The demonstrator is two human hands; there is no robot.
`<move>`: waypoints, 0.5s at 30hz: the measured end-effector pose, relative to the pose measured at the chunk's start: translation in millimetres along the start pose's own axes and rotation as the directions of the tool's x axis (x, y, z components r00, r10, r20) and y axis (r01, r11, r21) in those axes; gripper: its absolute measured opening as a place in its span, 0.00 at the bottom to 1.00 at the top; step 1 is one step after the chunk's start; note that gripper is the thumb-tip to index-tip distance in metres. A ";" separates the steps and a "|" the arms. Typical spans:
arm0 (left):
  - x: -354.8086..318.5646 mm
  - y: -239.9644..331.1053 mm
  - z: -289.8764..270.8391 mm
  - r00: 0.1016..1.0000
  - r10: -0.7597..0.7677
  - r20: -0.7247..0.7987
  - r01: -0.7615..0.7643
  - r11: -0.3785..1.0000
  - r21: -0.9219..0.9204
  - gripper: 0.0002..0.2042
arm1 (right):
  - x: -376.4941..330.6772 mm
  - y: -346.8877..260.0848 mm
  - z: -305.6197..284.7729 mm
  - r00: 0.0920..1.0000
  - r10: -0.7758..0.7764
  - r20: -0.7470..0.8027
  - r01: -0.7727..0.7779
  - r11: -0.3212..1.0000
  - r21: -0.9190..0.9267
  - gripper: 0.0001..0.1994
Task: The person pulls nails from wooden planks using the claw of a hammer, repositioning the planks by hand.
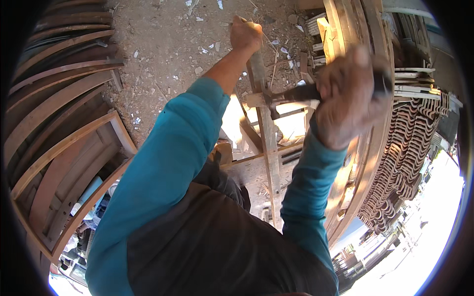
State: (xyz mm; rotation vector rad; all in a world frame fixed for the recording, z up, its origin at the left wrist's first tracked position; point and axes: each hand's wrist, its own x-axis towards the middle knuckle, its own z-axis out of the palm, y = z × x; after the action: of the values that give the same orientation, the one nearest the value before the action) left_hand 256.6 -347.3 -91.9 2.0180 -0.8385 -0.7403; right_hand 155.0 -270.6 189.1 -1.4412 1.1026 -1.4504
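My left hand [246,35] is closed at the far end of a narrow wooden board [269,148], which runs from there back toward my body. In my right hand [345,98], smeared by motion, is a hammer, its dark handle [301,92] pointing left. The hammer's metal head [271,104] is over the board, at about its upper middle; whether it touches the wood I cannot tell. A short light wood piece [255,100] shows just left of the head. Both my sleeves are teal.
Wooden frames and curved-looking boards [64,89] are stacked along the left. Long timbers [368,148] run along the right, with rows of clay roof tiles [402,153] beyond. Chips and white scraps litter the dirt ground [168,44]. More wood pieces lie beneath the board.
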 end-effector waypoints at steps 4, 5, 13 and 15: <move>-5.0 11.9 -1.3 0.987 -0.157 0.041 0.157 0.988 0.003 0.26 | -59.9 -16.6 -74.1 0.981 -0.180 0.068 0.155 0.949 0.276 0.12; -2.1 12.9 -3.1 0.987 -0.144 0.064 0.145 0.989 -0.011 0.26 | -72.6 -18.6 -83.8 0.985 -0.165 0.043 0.146 0.950 0.277 0.12; -67.6 -12.9 -83.5 0.693 0.638 0.336 -0.645 0.757 -0.108 0.40 | -116.2 -24.1 -100.6 0.985 -0.155 -0.069 0.167 0.961 0.220 0.12; -111.3 2.7 -112.4 0.346 0.655 0.672 -0.805 0.574 -0.146 0.40 | -124.7 -29.3 -101.2 0.977 -0.137 -0.162 0.165 0.971 0.171 0.14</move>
State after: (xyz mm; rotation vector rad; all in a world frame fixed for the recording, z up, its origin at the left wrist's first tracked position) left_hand 271.2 -211.9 -11.3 1.1933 -2.1788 -0.8261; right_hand 59.6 -138.5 181.6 -1.3266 0.9350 -1.7447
